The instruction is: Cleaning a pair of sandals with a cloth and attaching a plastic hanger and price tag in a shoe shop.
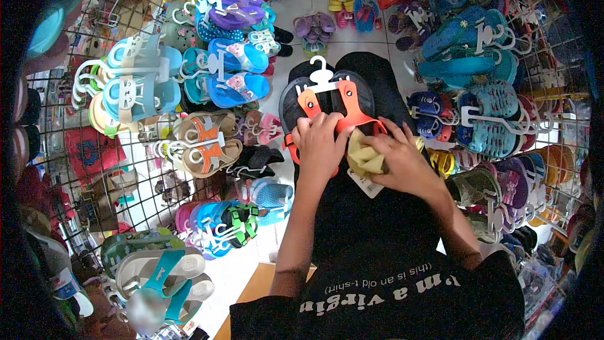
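A pair of black sandals (290,104) with orange straps (350,104) rests on my lap, joined by a white plastic hanger (321,75). My left hand (318,144) grips the sandals at the straps, its thumb near the cloth. In my right hand (406,163) is a crumpled pale yellow cloth (363,156), pressed against the strap of the right-hand sandal. Below the cloth hangs a white tag (369,188) bearing print. My fingers and the cloth hide the lower part of the sandals.
Wire grid racks (146,198) hung with children's sandals flank me. Blue slippers (238,89) and beige sandals (207,144) hang close on the left. Light blue clogs (498,118) hang on the right. More footwear, including purple clogs (315,28), is on the tiled floor (302,2) ahead.
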The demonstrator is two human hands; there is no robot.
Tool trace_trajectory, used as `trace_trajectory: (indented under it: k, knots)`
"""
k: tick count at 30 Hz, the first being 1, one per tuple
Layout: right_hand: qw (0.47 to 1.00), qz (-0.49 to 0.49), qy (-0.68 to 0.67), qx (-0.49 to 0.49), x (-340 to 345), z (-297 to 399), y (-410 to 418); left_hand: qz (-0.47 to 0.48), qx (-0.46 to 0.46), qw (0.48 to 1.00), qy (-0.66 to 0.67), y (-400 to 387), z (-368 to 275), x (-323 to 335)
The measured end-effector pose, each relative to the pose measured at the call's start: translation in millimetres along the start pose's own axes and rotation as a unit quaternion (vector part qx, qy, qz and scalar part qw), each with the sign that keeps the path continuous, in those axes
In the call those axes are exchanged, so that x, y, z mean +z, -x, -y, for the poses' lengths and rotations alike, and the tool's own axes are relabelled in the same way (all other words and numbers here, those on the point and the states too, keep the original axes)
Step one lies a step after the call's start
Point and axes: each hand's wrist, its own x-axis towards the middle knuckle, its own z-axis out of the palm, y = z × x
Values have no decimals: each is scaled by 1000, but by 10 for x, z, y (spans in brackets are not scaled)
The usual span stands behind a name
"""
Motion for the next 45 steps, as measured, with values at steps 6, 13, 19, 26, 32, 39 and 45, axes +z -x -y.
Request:
trace_trajectory:
  k: [6,13,19,26,32,39,45]
  knots:
    - [987,12,-13,158,13,120,-151,28,-6,998,51,-12,54,-36]
    - [975,-55,184,114,374,355,-421,2,-13,999,51,-35,19,133]
    - [983,11,182,34,270,255,-373,-8,-28,998,54,15,48,147]
    - [997,9,-62,-49,-192,-183,-283,4,-31,996,89,-18,-14,26]
    - [792,-173,-560,170,-541,-255,-314,-24,8,999,46,8,-27,126]
    - [945,-63,-166,273,-343,-440,-375,-7,-12,999,44,17,-33,-11]
    - [939,-96,-200,262,48,-619,-303,13,-9,997,77,-9,56,-185]
